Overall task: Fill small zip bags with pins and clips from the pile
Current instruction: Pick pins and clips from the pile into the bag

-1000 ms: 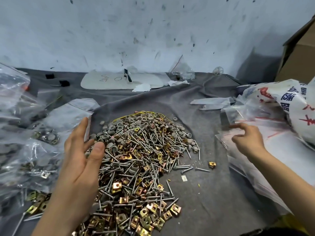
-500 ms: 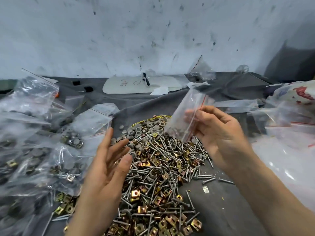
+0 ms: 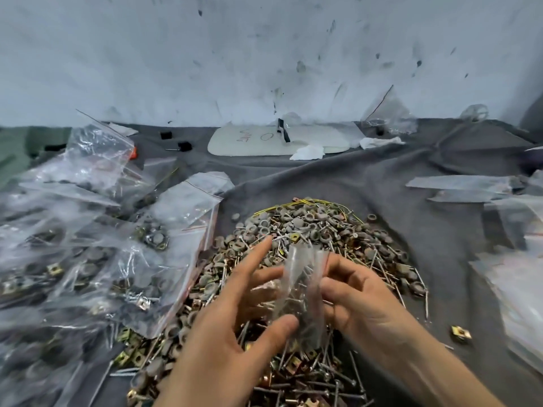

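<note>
A heap of pins, brass clips and grey washers (image 3: 317,236) lies on the grey cloth in the middle. Just above its near part I hold a small clear zip bag (image 3: 302,292) upright between both hands. My right hand (image 3: 361,304) grips the bag's right side, fingers curled behind it. On the left side my left hand (image 3: 235,315) has its thumb against the bag's lower edge and its fingers spread toward it. The image is blurred, so the bag's mouth cannot be made out.
Several filled zip bags (image 3: 97,259) are piled at the left. Empty bags (image 3: 511,277) lie in a stack at the right. A white flat board (image 3: 264,141) lies near the wall. One loose brass clip (image 3: 460,333) sits on the cloth at the right.
My right hand took a bag from the stack at the right and carried it over the heap. My left hand rose to meet it and now touches the bag.
</note>
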### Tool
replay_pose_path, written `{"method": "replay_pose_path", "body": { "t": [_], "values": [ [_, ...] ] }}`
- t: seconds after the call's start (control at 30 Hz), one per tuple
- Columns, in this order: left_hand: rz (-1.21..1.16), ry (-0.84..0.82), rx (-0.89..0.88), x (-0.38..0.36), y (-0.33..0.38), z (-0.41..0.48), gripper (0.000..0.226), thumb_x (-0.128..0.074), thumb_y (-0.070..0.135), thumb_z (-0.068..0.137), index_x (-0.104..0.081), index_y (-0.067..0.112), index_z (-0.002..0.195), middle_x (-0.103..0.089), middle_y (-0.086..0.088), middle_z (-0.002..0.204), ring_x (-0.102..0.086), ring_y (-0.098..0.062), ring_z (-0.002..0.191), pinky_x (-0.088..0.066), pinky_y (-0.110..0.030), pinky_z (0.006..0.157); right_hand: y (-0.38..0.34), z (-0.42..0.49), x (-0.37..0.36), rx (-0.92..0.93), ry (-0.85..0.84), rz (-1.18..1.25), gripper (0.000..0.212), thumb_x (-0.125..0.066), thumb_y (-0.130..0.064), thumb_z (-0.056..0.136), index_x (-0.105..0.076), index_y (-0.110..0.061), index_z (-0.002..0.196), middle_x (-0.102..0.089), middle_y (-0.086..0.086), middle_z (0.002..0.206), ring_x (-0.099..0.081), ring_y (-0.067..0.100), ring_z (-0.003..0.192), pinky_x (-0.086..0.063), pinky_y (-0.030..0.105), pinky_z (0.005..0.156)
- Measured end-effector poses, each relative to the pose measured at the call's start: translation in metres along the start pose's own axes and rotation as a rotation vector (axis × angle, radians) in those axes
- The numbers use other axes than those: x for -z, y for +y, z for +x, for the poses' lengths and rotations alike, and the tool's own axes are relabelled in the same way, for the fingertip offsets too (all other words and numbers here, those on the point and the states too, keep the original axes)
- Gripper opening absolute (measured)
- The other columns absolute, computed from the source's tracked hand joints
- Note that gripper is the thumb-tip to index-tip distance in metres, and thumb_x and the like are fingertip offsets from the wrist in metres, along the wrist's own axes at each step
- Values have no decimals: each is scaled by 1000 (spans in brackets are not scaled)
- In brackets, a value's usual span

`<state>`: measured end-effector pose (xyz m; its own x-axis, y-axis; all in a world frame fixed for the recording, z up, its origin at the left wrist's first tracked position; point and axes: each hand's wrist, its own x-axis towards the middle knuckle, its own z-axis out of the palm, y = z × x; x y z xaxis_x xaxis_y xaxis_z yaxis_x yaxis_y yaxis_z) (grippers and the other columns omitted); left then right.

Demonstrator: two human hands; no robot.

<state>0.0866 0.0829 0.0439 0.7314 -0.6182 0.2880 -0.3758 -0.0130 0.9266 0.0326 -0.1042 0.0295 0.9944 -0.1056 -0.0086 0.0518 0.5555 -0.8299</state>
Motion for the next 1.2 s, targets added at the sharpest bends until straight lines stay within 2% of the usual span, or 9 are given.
{"method": "replay_pose_path", "body": {
  "t": [0.17,0.27,0.43,0.57,0.7,0.8,0.9,1.07,1.2],
  "values": [
    [392,22,-314,0,6,5,61,-68,40,80,-47,43,137,-56,25,131,-54,5,120,-42,-11,97,6,-3,-10,11,-61,-112,28,-86,-10,56,-63,-15,72,-62,7,78,-60,17,73,-53,25,63],
    [484,41,-465,0,10,7,39,-64,33,84,-64,23,121,-64,11,118,-58,0,115,-42,-10,95,8,-4,-13,-10,-77,-177,21,-73,0,68,-61,-13,80,-56,10,79,-54,22,75,-48,32,65],
    [501,60,-484,4,11,6,31,-62,31,85,-62,29,116,-59,19,76,-57,3,67,-46,-11,65,8,-7,-14,-59,-161,-239,19,-75,-6,68,-67,-21,77,-54,6,74,-52,15,69,-49,24,65],
    [358,63,-434,6,14,-1,32,-62,34,88,-64,32,120,-57,17,71,-53,4,58,-42,-8,60,9,-8,-12,-92,-297,-144,17,-81,-19,69,-68,-20,79,-60,-6,70,-54,4,63,-46,14,61],
    [289,34,-407,6,17,-4,36,-60,37,88,-59,36,125,-55,10,65,-56,-10,53,-49,-19,57,10,-6,-10,-125,-362,-45,19,-77,-21,76,-62,-13,86,-65,-4,80,-59,7,69,-49,18,64],
    [382,76,-400,9,12,-1,34,-58,39,88,-59,36,122,-42,11,57,-45,-5,47,-36,-15,47,6,-4,-6,-151,-330,-5,35,-75,-21,77,-50,-3,92,-67,1,84,-58,16,65,-48,27,59],
    [488,110,-372,13,8,3,40,-57,39,87,-55,37,126,-50,15,65,-51,-3,56,-45,-19,51,2,-5,-1,-142,-223,31,36,-77,-17,74,-47,-3,89,-66,5,80,-60,17,58,-51,29,54],
    [621,10,-462,7,7,7,46,-56,34,88,-51,29,134,-53,9,131,-53,-12,122,-43,-26,102,6,-3,-4,-114,-140,-182,24,-79,-23,64,-59,-12,73,-57,4,76,-50,18,61,-43,29,59],
    [654,-69,-531,4,4,7,27,-57,26,87,-72,20,109,-62,12,105,-57,-8,102,-47,-24,89,11,-5,-10,-70,-97,-291,16,-74,-17,63,-60,-15,68,-47,14,71,-45,17,63,-39,23,58]
  ]
}}
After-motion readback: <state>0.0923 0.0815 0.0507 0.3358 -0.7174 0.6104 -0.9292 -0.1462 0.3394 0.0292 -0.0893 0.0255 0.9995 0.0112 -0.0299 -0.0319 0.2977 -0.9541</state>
